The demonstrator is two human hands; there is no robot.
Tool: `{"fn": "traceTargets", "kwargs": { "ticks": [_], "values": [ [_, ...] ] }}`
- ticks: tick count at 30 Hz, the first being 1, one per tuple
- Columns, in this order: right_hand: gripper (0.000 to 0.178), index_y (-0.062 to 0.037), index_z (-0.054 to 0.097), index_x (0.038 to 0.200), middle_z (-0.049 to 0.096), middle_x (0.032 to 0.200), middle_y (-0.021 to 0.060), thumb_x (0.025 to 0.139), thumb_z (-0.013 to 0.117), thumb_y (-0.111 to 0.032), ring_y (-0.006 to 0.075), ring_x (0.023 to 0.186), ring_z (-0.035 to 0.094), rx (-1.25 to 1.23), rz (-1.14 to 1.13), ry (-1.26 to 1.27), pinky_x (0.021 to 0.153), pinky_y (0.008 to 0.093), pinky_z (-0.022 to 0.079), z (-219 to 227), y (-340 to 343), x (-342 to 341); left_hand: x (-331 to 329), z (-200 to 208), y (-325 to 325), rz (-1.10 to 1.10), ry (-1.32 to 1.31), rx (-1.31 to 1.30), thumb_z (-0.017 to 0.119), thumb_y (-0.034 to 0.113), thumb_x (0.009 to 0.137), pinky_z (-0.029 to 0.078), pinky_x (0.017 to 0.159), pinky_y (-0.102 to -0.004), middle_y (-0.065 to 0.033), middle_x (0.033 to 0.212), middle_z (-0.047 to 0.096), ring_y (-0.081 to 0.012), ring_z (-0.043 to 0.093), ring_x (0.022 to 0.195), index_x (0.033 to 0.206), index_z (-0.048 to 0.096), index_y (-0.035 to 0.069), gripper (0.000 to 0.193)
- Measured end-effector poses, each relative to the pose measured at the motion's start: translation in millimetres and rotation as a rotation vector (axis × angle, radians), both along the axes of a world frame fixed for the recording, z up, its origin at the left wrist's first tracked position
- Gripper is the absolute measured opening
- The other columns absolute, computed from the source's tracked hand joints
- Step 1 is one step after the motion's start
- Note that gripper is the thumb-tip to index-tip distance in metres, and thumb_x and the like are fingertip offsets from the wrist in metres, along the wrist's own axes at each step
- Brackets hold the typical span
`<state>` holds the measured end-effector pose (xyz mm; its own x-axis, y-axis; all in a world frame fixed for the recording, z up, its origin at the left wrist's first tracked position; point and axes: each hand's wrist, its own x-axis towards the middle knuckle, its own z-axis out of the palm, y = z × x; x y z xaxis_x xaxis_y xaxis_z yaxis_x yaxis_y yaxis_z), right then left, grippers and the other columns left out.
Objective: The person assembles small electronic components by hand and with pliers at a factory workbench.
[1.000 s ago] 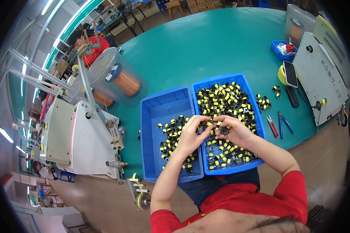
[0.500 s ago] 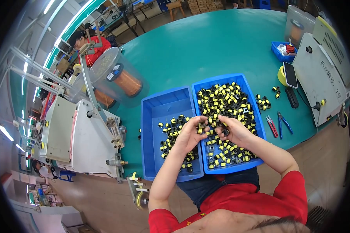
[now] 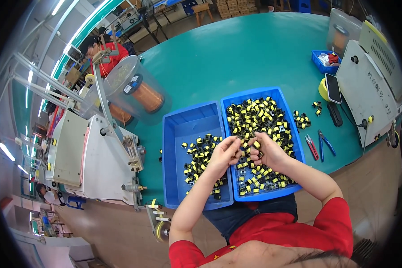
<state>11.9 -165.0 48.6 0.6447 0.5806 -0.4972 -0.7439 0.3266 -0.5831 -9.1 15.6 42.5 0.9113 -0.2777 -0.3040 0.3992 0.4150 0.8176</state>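
Observation:
My right hand (image 3: 270, 152) is closed round a small black bobbin coil wrapped in yellow tape (image 3: 257, 144); a further dark piece seems to sit lower in the curled fingers. Close beside it, my left hand (image 3: 225, 154) has its fingertips pinched together, and what they hold, if anything, is hidden. Both hands hover over the shared edge of two blue bins. The right bin (image 3: 302, 149) is spread with many such yellow-and-black coils. In the left bin (image 3: 175, 134), a smaller heap of coils (image 3: 201, 152) lies along its right side.
Right of the bins lie loose coils (image 3: 302, 119), red-handled snips (image 3: 312, 148), blue-handled pliers (image 3: 327, 142) and a phone (image 3: 332, 87). Winding machines flank the green table (image 3: 210, 58). Copper wire spools (image 3: 147, 96) stand at left, near a co-worker in red (image 3: 114, 56).
The coil seen in my left fingers is no longer visible there, and those fingers have closed to a pinch. A yellow-taped coil now shows at my right fingertips.

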Motion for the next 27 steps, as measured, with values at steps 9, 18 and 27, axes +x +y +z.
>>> {"fn": "traceTargets", "kwargs": {
  "ticks": [9,18,27],
  "values": [
    [0.025,-0.0070,0.045,0.104,0.048,0.070,0.0028,0.093,0.039,-0.029,0.0104,0.059,0.043,-0.040,0.017,-0.210,0.049,0.0231,0.032,0,-1,0,3,0,12,-0.126,0.146,-0.382,0.028,0.033,0.095,0.033,0.047,-0.0205,-0.0081,0.090,0.048,-0.0165,0.045,0.070,0.092,0.049,0.000,0.039],
    [0.032,-0.0048,0.049,0.109,0.050,0.069,0.0059,0.094,0.035,-0.029,0.0103,0.058,0.044,0.067,0.042,-0.252,0.047,0.0223,0.031,2,-2,0,1,7,6,-0.097,0.132,-0.296,0.030,0.040,0.094,0.037,0.047,-0.0242,-0.0062,0.086,0.051,-0.0173,0.051,0.073,0.085,0.053,0.002,0.045],
    [0.029,-0.0053,0.047,0.107,0.052,0.068,0.0059,0.094,0.039,-0.030,0.0112,0.055,0.046,-0.062,0.010,-0.391,0.046,0.0221,0.031,2,1,-3,-3,9,2,-0.014,0.040,-0.089,0.059,0.022,0.087,0.033,0.047,-0.0173,-0.0017,0.091,0.055,-0.0074,0.050,0.072,0.101,0.054,0.004,0.023]
  ]
}}
